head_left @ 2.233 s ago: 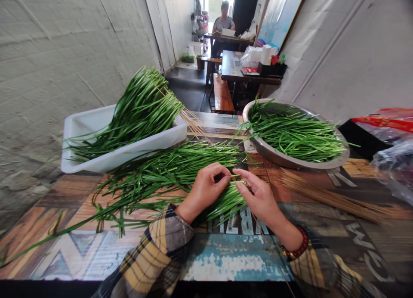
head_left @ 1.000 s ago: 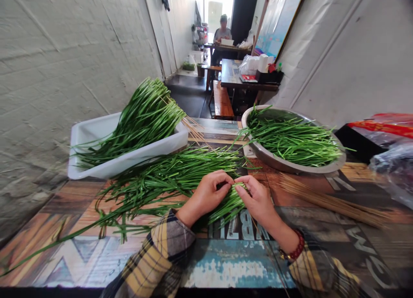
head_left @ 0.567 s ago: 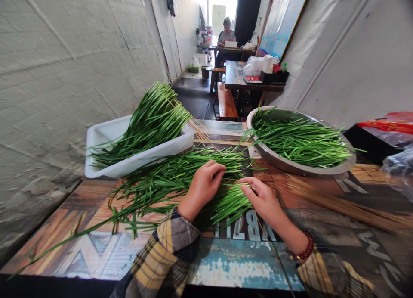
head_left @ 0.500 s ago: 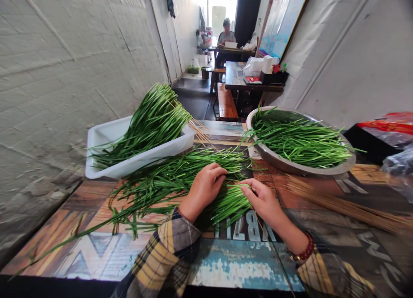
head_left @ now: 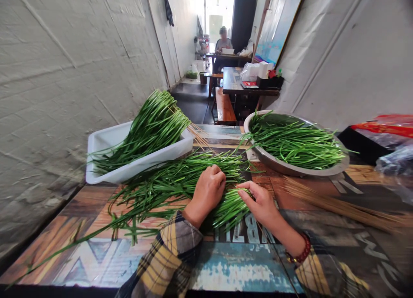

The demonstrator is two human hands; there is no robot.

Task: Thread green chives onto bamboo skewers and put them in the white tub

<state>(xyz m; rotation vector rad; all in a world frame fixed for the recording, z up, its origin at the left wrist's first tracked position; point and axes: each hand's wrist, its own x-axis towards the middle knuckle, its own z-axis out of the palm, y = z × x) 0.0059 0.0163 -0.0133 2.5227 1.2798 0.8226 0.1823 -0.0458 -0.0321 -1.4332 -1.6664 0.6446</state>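
My left hand is closed, knuckles up, over the garlic chives at the middle of the table. Its fingertips are hidden, and chives lie around and under it. My right hand pinches the pale ends of a small bunch of garlic chives between thumb and fingers. A thin bamboo skewer runs from beneath this hand toward the table's front edge. Behind my left hand spreads a loose pile of garlic chives, its cut ends pointing right.
A white plastic tray at the left holds skewered chives. To the right stands a metal basin of loose chives. Bamboo skewers lie in front of it, near a plastic bag. A person sits at a far table.
My left hand has turned knuckles up and its fingers have curled down into the chives. My right hand stays at the bunch's ends. The view has tilted up slightly.
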